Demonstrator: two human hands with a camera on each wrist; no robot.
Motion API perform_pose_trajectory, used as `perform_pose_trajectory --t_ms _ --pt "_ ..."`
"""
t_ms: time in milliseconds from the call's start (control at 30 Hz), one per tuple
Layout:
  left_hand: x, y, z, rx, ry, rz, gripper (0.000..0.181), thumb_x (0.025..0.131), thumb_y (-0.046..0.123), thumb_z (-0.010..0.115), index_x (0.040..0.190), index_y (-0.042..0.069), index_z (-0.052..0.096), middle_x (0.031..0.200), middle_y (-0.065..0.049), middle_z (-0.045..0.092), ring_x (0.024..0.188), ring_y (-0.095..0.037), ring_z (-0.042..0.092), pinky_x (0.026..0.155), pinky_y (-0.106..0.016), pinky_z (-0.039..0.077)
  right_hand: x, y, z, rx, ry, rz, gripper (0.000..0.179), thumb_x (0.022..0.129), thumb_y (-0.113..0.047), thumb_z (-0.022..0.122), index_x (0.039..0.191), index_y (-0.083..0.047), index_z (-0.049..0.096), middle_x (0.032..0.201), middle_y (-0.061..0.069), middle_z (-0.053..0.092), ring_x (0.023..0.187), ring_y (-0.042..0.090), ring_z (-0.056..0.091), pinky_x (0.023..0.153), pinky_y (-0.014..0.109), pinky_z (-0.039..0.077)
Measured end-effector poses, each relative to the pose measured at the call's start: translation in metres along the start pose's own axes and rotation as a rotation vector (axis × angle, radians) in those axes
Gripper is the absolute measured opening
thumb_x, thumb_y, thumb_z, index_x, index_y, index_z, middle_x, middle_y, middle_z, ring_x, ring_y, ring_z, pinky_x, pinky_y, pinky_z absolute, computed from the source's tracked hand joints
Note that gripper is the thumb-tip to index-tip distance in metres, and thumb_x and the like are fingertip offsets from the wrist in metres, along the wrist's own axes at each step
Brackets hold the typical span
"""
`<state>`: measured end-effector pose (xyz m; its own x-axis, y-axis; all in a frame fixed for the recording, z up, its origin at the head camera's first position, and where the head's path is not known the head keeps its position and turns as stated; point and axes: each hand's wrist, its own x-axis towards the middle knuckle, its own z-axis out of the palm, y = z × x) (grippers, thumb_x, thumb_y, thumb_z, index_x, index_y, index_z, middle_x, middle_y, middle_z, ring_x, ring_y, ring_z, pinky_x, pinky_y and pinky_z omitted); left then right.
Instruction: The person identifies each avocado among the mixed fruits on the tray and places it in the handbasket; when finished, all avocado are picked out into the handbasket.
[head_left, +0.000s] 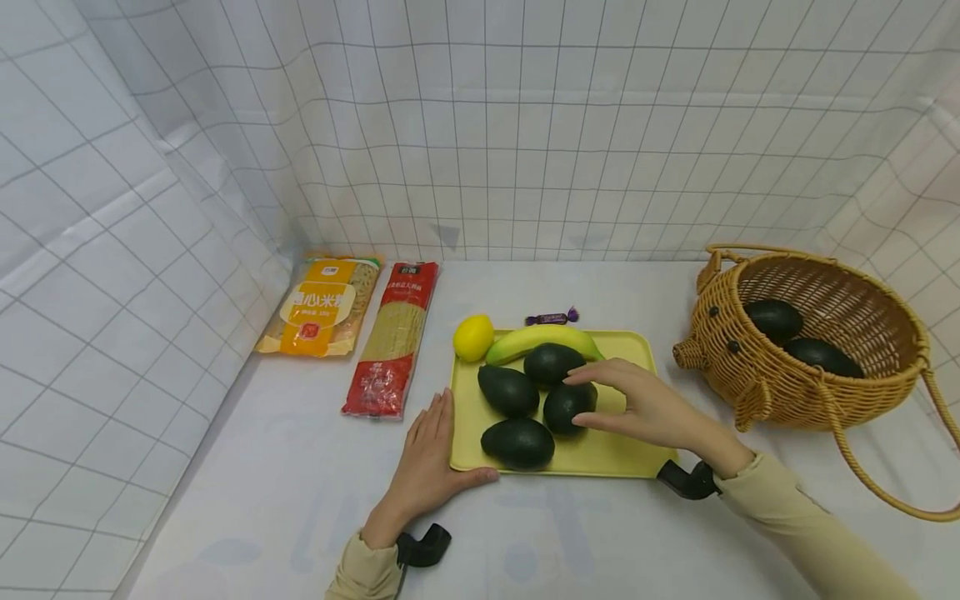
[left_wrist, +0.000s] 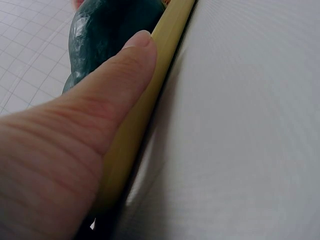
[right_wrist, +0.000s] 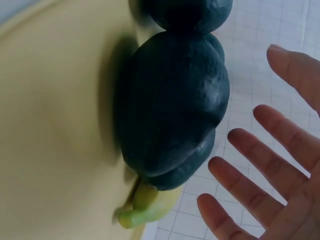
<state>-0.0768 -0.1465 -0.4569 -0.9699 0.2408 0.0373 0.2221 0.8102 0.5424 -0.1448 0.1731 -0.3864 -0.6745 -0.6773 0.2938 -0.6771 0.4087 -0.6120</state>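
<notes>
On a yellow tray [head_left: 615, 454] lie several dark green avocados beside a banana [head_left: 543, 337]. My left hand [head_left: 423, 458] rests along the tray's left edge near its front corner, fingers straight. In the left wrist view the thumb [left_wrist: 120, 70] lies against the tray's rim. My right hand [head_left: 652, 406] hovers over the right side of the tray, thumb and fingers spread near the rightmost avocado [head_left: 564, 410]. The right wrist view shows a gap between the fingers [right_wrist: 265, 165] and that avocado [right_wrist: 172, 100]; nothing is held.
A pig-shaped wicker basket [head_left: 712, 354] on the right holds two avocados [head_left: 774, 320]; its handle loops toward the front. A lemon [head_left: 473, 337] touches the tray's back left corner. Behind lies a purple-wrapped candy [head_left: 551, 318]. Leftward are a red noodle pack [head_left: 393, 342] and an orange one [head_left: 322, 304].
</notes>
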Motion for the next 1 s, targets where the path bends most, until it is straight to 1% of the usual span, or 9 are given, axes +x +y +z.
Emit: perform_pose_trajectory --t_ms 133,233,400,500,567,767,900,1000 --pt "0.0 0.0 0.0 0.002 -0.009 -0.005 0.126 0.068 0.07 0.068 0.15 -0.002 0.004 0.156 -0.017 0.012 0.142 -0.027 0.007 0.113 -0.044 0.004 0.007 0.002 0.006 -0.017 -0.024 -0.006 0.048 0.079 -0.041 0.076 0.12 -0.017 0.065 0.122 -0.008 0.059 0.113 0.014 0.049 0.093 0.039 0.041" --pt "0.0 0.0 0.0 0.004 -0.005 -0.001 0.126 0.069 0.069 0.069 0.15 -0.002 0.004 0.156 -0.017 0.012 0.142 -0.027 0.008 0.113 -0.045 0.004 0.011 0.003 0.01 -0.023 -0.039 -0.008 0.049 0.077 -0.042 0.077 0.118 -0.017 0.067 0.119 -0.01 0.061 0.111 0.015 0.048 0.092 0.04 0.039" --pt "0.0 0.0 0.0 0.002 -0.001 0.001 0.127 0.068 0.069 0.07 0.15 -0.002 0.004 0.156 -0.017 0.011 0.142 -0.027 0.008 0.113 -0.045 0.005 0.013 0.007 0.015 -0.041 -0.057 -0.01 0.046 0.077 -0.041 0.078 0.116 -0.019 0.068 0.119 -0.005 0.06 0.113 0.017 0.048 0.093 0.043 0.037" --pt "0.0 0.0 0.0 0.001 -0.007 -0.005 0.127 0.068 0.069 0.069 0.15 -0.001 0.004 0.156 -0.017 0.011 0.142 -0.027 0.007 0.113 -0.045 0.004 0.011 0.01 0.017 -0.061 -0.071 -0.003 0.045 0.077 -0.042 0.078 0.115 -0.021 0.068 0.119 -0.003 0.059 0.113 0.017 0.048 0.093 0.046 0.036" --pt "0.0 0.0 0.001 0.002 -0.008 -0.007 0.127 0.068 0.069 0.069 0.15 -0.001 0.003 0.156 -0.017 0.011 0.142 -0.027 0.007 0.113 -0.044 0.004 0.009 0.012 0.018 -0.064 -0.081 0.008 0.046 0.076 -0.044 0.077 0.116 -0.022 0.068 0.118 -0.005 0.058 0.112 0.016 0.049 0.093 0.046 0.036" --pt "0.0 -0.001 0.0 0.013 0.003 0.003 0.127 0.068 0.069 0.069 0.15 -0.002 0.004 0.156 -0.017 0.012 0.142 -0.028 0.008 0.113 -0.045 0.005 0.004 0.016 0.016 -0.054 -0.096 0.03 0.05 0.074 -0.047 0.078 0.117 -0.024 0.066 0.118 -0.008 0.057 0.112 0.015 0.049 0.101 0.049 0.031" --pt "-0.001 0.0 -0.001 0.012 0.014 0.017 0.126 0.068 0.067 0.071 0.15 -0.004 0.006 0.155 -0.019 0.013 0.142 -0.03 0.01 0.112 -0.046 0.007 0.001 0.016 0.013 -0.056 -0.105 0.042 0.055 0.072 -0.047 0.08 0.119 -0.023 0.065 0.118 -0.01 0.058 0.112 0.016 0.048 0.105 0.051 0.027" --pt "-0.001 0.001 -0.001 0.004 0.016 0.023 0.125 0.069 0.066 0.071 0.15 -0.004 0.006 0.154 -0.021 0.014 0.142 -0.031 0.01 0.112 -0.047 0.007 0.0 0.016 0.01 -0.054 -0.121 0.049 0.059 0.069 -0.046 0.081 0.12 -0.021 0.065 0.119 -0.01 0.06 0.11 0.017 0.047 0.104 0.051 0.027"
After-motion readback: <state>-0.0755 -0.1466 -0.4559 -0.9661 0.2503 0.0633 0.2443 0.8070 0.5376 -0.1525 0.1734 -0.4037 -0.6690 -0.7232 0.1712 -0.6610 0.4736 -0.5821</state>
